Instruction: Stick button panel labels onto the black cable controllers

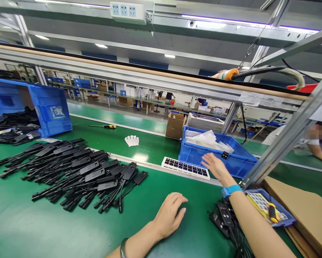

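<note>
My left hand hovers at or rests on the green bench, fingers slightly curled, thumb apart, nothing in it. My right hand reaches forward with fingers spread and nothing visible in it. Just left of its fingertips lies a white strip bearing a row of black labels. A small black square piece shows against the front rim of a blue bin, right beside that hand. Below my right wrist is a pile of black cabled controllers with small markings on their faces.
Many black cabled controllers lie in rows at left, near a tipped blue crate with more. Further back are a screwdriver, a white glove and a cardboard box. A small tray and cardboard sheets stand right. A person's arm appears far right.
</note>
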Demonstrator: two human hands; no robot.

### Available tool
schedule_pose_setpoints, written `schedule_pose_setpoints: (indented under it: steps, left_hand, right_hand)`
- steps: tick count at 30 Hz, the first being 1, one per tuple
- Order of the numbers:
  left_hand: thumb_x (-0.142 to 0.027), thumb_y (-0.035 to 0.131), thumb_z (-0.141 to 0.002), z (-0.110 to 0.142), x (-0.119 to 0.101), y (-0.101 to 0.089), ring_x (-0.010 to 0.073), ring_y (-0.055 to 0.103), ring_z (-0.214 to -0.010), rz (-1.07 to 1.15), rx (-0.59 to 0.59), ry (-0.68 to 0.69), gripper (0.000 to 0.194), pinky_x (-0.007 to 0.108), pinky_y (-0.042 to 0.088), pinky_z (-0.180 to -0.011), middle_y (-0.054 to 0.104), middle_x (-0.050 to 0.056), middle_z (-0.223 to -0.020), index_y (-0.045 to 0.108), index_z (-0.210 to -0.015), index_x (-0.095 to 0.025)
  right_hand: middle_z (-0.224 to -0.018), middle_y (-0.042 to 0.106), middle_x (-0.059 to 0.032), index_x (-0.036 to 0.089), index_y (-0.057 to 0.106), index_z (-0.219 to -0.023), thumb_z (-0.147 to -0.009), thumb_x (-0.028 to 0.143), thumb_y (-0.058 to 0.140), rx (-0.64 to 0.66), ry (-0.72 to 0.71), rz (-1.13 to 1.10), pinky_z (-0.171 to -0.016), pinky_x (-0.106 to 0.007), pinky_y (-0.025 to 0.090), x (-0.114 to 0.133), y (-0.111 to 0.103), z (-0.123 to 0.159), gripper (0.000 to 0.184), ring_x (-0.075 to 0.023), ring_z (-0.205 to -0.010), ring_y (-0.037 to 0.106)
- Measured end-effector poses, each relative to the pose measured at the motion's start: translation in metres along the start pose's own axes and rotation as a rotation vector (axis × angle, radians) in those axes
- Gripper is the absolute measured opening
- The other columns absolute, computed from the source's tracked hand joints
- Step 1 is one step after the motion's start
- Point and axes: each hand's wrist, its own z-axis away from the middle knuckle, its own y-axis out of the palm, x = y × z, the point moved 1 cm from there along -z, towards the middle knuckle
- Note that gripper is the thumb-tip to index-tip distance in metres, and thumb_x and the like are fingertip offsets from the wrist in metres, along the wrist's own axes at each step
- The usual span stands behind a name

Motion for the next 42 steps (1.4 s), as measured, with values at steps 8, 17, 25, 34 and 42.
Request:
schedule_pose_setpoints:
  steps: [8, 17, 25, 34, 42]
  left_hand:
    - [-0.014, 0.044, -0.085, 0.001, 0.002, 0.001, 0.0211, 0.053, -0.106, 0.003, 0.006, -0.022, 0.027, 0.038, 0.045, -0.094, 0.062, 0.008, -0.106, 0.054, -0.108, -0.021]
    - [-0.026, 0.053, -0.081, -0.004, 0.012, 0.003, 0.0222, 0.057, -0.096, 0.380, -0.047, -0.312, 0.018, 0.039, 0.045, -0.091, 0.065, 0.008, -0.098, 0.064, -0.095, -0.020]
    - [-0.064, 0.037, -0.083, -0.013, 0.018, -0.009, 0.0209, 0.066, -0.086, 1.251, 0.147, -0.713, 0.063, 0.033, 0.050, -0.077, 0.067, 0.017, -0.094, 0.062, -0.101, -0.009]
    - [-0.035, 0.072, -0.065, -0.022, -0.024, -0.043, 0.0132, 0.050, -0.057, 0.664, 0.389, -0.511, 0.018, 0.024, 0.035, -0.058, 0.063, 0.000, -0.059, 0.073, -0.069, -0.017]
    - [-0.009, 0.049, -0.084, 0.001, -0.096, -0.049, 0.0185, 0.052, -0.072, -0.580, 0.395, 0.191, 0.021, 0.029, 0.035, -0.061, 0.062, 0.005, -0.075, 0.066, -0.074, -0.018]
  right_hand:
    - [-0.117, 0.058, -0.0079, 0.016, 0.057, -0.114, -0.089, 0.030, 0.058, 0.219, -0.075, 0.767, -0.085, -0.044, 0.050, -0.046, 0.040, 0.017, 0.029, -0.0221, -0.101, 0.059]
    - [-0.100, 0.064, -0.0053, 0.014, 0.061, -0.102, -0.091, 0.031, 0.055, 0.139, -0.406, 1.051, -0.081, -0.040, 0.050, -0.019, 0.039, 0.031, 0.021, -0.0185, -0.089, 0.062]
    - [-0.098, 0.073, -0.0060, 0.021, 0.066, -0.102, -0.096, 0.024, 0.037, 0.264, -0.939, 0.826, -0.083, -0.035, 0.052, 0.019, 0.037, 0.139, 0.030, -0.0180, -0.094, 0.065]
    - [-0.107, 0.069, -0.0106, 0.018, 0.059, -0.115, -0.088, 0.020, 0.054, 0.178, -0.990, 0.837, -0.078, -0.037, 0.053, 0.035, 0.027, 0.238, 0.028, -0.0228, -0.094, 0.064]
    - [-0.071, 0.066, -0.0031, 0.020, 0.062, -0.087, -0.090, 0.010, 0.045, 0.006, -0.954, 0.890, -0.063, -0.033, 0.039, 0.051, 0.028, 0.262, 0.020, -0.0179, -0.065, 0.057]
